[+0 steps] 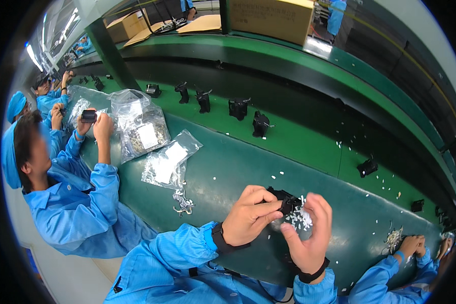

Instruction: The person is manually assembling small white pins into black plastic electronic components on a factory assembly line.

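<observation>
My left hand is closed on a small black plastic part, pinched between thumb and fingers over the green bench. My right hand is just to the right, thumb and fingers spread apart, nothing visible in its grip. Between the two hands lies a heap of small white pieces, partly hidden by my fingers and the part. Each of my wrists wears a black band. The underside of the black part cannot be seen.
Several black assemblies stand along the green conveyor strip beyond the bench, with loose white bits scattered about. Clear bags of parts and a small cable bundle lie left. Co-workers in blue sit left; another's hands are at right.
</observation>
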Available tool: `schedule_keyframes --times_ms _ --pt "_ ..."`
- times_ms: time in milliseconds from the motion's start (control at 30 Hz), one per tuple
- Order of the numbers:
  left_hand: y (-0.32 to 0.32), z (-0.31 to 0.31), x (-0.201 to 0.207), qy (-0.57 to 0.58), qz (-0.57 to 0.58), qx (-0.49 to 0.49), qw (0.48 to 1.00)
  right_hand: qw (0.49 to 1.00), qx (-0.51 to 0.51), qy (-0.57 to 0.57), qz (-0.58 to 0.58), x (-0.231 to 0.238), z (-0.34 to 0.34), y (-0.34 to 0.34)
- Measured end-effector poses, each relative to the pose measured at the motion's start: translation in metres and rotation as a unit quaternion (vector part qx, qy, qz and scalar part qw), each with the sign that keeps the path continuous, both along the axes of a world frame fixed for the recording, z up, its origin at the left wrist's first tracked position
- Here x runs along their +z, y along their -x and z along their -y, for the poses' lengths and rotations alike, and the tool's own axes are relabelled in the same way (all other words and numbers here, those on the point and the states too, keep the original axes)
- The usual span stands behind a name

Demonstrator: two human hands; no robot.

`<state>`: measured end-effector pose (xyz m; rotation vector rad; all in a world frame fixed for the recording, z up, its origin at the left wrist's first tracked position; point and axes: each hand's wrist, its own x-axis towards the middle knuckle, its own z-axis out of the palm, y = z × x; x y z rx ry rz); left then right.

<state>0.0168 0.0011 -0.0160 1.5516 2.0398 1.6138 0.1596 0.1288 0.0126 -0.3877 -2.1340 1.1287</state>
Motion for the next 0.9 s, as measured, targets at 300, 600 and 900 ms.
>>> schedule_keyframes --times_ms 300,600,900 --pt "-0.002 0.009 0.007 -0.033 0.081 -0.103 0.991 0.976 0.103 0.17 0.09 0.003 -0.02 0.015" --pt "0.011 -0.002 -0.004 -0.029 0.265 -0.041 0.963 0.954 -0.054 -0.183 0.231 0.006 -0.211 0.097" --pt "0.033 -0.003 -0.004 -0.048 0.312 -0.001 0.949 0.947 0.0 -0.226 0.227 -0.027 -0.256 0.097"
